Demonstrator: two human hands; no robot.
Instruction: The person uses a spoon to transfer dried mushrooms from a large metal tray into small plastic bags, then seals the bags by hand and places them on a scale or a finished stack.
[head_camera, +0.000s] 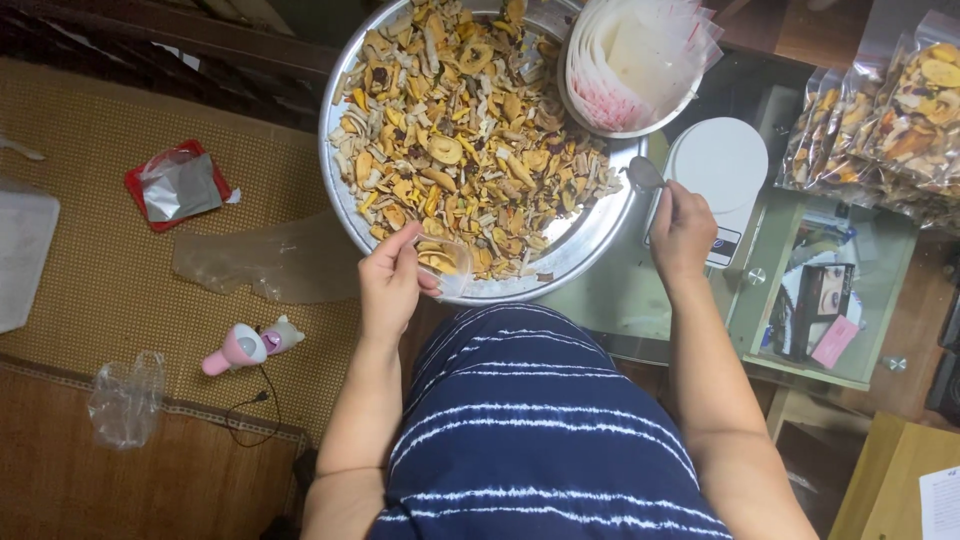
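Note:
A wide metal tray (345, 210) full of mixed dried fruit chips (465, 130) sits in front of me. My left hand (390, 280) holds a small clear bag (445, 262) partly filled with chips at the tray's near rim. My right hand (682, 232) grips a metal spoon (645, 178), its bowl raised just beyond the tray's right edge, next to a white kitchen scale (718, 160).
A bowl of empty clear bags (635, 60) rests on the tray's far right. Filled chip bags (895, 120) lie at the far right on the glass table. On the woven mat to the left lie a red tray (178, 185), a pink device (245, 347) and plastic wrap (265, 262).

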